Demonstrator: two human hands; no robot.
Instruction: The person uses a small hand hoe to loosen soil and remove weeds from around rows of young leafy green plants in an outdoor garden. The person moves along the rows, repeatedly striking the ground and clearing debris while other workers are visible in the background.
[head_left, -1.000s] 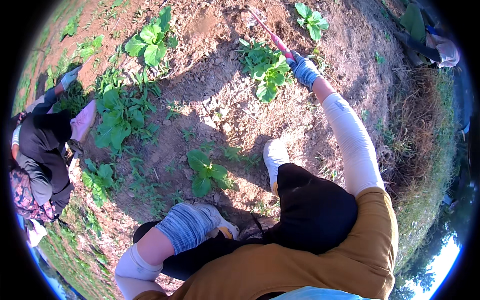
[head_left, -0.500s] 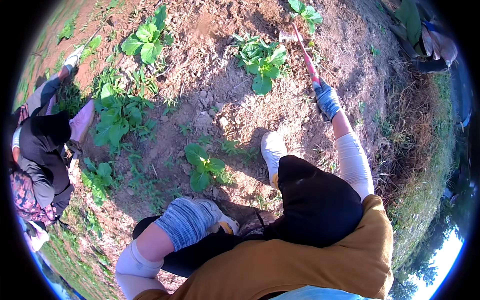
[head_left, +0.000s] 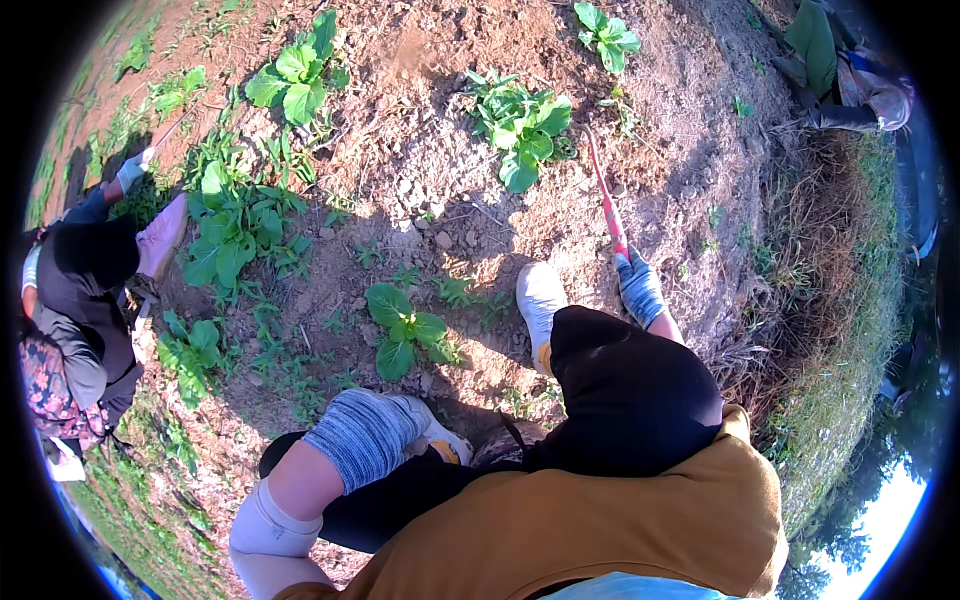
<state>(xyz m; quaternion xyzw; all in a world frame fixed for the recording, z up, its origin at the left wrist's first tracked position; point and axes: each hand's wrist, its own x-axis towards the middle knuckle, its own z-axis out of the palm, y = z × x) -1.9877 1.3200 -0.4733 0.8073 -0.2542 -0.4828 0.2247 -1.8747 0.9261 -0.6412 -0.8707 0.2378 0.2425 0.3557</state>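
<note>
My right hand (head_left: 640, 287), in a striped blue-grey knit glove, is wrapped round the red handle of a hand hoe (head_left: 610, 208). Its thin neck reaches forward over the soil, the tip beside a leafy green plant (head_left: 530, 135); the blade is hard to make out. Bent in close to my body, my left hand (head_left: 365, 437) wears the same kind of glove and rests at my left knee. Its fingers are hidden from view. A smaller broad-leaved plant (head_left: 403, 328) grows between that hand and my white shoe (head_left: 541, 305).
More leafy plants (head_left: 300, 75) and weeds dot the brown soil. At the left a co-worker (head_left: 85, 300) in dark clothes crouches, one gloved hand on a thin tool. Another person (head_left: 850, 80) is at the far right, beyond dry grass (head_left: 800, 310) along the plot's edge.
My right hand has drawn the hoe back toward me, from near the far plant to beside the middle one. My left hand stays at the knee. The co-worker's gloved hand shifted slightly.
</note>
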